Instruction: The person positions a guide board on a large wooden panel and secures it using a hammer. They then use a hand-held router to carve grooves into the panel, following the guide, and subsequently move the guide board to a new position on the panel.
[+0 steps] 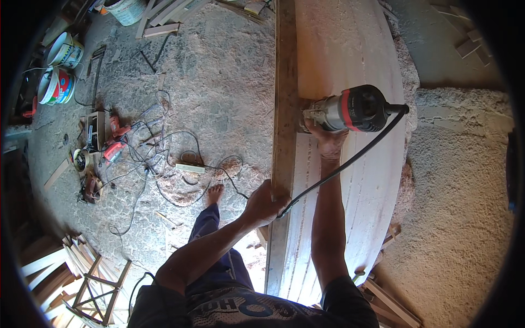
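Observation:
My right hand (328, 141) is wrapped around the lower body of a handheld router (355, 109), silver with a black top and a red band. The tool lies tilted on its side, its base end at the dark edge strip (284, 71) of a long wooden panel (350, 180). From the router's top a black power cord (350, 163) curves back across my right forearm. My left hand (263, 203) is closed on this cord beside the panel's left edge. What the router's bit touches is hidden.
Left on the dusty floor lie red power tools (115, 150), tangled cords and a power strip (190, 168), near my bare foot (215, 193). Buckets (57, 86) and wood strips (161, 30) stand farther off. Offcuts (71, 268) pile at lower left; sawdust (459, 180) covers the right.

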The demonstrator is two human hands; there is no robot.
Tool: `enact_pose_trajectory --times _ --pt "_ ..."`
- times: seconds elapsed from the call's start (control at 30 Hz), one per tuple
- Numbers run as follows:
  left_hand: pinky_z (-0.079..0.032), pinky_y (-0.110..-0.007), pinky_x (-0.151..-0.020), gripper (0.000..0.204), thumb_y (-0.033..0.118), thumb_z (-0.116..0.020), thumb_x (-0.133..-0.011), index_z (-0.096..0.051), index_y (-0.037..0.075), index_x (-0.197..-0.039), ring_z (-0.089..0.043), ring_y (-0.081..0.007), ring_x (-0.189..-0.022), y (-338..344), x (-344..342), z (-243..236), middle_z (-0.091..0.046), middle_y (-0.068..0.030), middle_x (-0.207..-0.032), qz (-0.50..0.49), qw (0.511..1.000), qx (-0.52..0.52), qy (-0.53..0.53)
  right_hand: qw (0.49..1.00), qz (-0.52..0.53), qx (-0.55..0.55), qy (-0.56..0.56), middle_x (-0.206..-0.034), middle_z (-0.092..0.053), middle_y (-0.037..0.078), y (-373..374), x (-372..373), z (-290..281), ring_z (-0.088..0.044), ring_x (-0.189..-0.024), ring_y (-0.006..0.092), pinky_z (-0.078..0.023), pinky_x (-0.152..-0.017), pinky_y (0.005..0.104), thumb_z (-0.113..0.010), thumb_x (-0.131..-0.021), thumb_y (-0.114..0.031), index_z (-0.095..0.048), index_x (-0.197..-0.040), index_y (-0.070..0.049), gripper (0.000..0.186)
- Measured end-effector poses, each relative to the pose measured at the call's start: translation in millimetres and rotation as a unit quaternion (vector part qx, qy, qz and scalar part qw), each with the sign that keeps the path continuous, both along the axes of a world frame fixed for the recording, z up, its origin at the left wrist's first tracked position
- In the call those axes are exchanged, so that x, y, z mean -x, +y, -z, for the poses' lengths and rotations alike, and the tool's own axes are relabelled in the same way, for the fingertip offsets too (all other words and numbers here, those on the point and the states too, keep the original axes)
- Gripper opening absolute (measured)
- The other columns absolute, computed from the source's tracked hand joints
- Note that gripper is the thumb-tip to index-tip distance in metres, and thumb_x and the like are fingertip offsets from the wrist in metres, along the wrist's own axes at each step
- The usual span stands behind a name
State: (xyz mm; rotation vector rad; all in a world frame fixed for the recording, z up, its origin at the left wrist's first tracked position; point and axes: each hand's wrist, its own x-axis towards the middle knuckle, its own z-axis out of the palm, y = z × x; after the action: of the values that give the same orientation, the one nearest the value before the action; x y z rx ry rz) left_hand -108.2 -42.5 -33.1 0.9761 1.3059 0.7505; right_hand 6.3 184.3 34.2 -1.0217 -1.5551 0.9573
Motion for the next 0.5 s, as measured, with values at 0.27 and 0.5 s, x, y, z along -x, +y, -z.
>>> enact_pose_trajectory --times 0.27,0.5 --pt "-0.053 -0.043 -0.09 0.047 0.034 -0.073 -0.086 -0.057 0.0 -0.114 -0.069 -0.0336 -0.101 11.4 16.2 -47.8 -0.07 -0.0195 -0.105 -0.016 0.999 0.047 0.007 0.989 0.024 0.113 0.096 -0.106 -0.068 0.008 -43.9 -12.7 -8.9 -0.067 -0.094 0.022 -0.054 -0.086 0.037 -0.082 -0.067 0.005 -0.062 -0.117 -0.002 0.054" --pt "-0.051 -0.041 -0.091 0.051 0.035 -0.073 -0.085 -0.058 0.001 -0.12 -0.067 -0.0287 -0.103 15.2 20.8 -62.5 -0.069 -0.0172 -0.109 -0.029 0.996 0.082 -0.015 0.888 0.022 0.329 0.319 -0.123 -0.061 0.01 -78.0 -17.9 -18.6 -0.061 -0.111 0.026 -0.05 -0.097 0.0423 -0.081 -0.072 -0.006 -0.052 -0.135 -0.006 0.069"
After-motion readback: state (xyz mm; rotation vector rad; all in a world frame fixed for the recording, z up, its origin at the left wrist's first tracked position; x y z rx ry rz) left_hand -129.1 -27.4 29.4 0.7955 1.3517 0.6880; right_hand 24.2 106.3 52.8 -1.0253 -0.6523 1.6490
